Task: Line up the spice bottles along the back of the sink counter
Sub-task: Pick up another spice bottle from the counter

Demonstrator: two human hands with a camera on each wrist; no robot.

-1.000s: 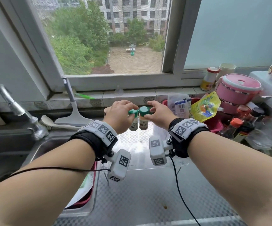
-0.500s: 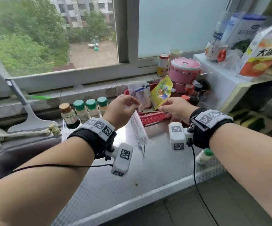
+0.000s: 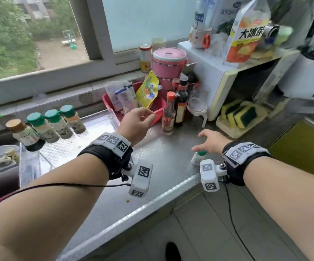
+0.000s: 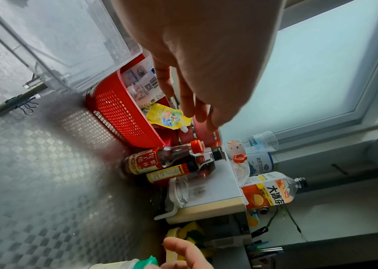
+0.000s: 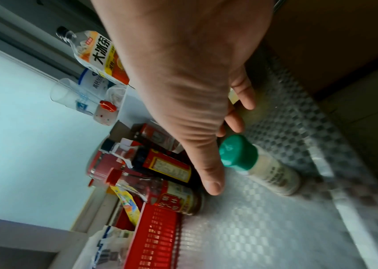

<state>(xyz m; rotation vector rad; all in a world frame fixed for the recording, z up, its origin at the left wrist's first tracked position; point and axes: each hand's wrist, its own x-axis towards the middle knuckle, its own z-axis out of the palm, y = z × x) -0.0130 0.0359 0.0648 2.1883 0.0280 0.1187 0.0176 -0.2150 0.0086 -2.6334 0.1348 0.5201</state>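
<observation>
Row of bottles (image 3: 46, 125): standing side by side at the back left of the counter, under the window; one with a brown cap (image 3: 15, 123) at the left end, then three with green caps.
Left hand (image 3: 136, 123): hanging in the air over the middle of the counter, holding nothing, fingers (image 4: 187, 102) loosely bent.
Red basket (image 3: 157, 107): sitting just behind the left hand, holding packets and a yellow pouch (image 3: 147, 89).
Sauce bottles (image 3: 175, 110): standing upright just right of the basket, one with a red cap, one dark.
Last spice bottle (image 5: 261, 167): standing upright alone near the front edge of the counter, well apart from the row; showing a green cap and a pale white body.
Right hand (image 3: 211, 141): reaching over that bottle, fingers spread wide, thumb (image 5: 211, 174) just beside the cap, not gripping it.
Counter (image 3: 99, 196): shining silver metal with a small checker pattern.
Room: showing a big window (image 3: 39, 34) with green trees outside, a pink pot (image 3: 168, 59), a white shelf (image 3: 220, 70) with a juice bottle (image 3: 246, 32), and yellow-green sponges (image 3: 241, 113) below.
</observation>
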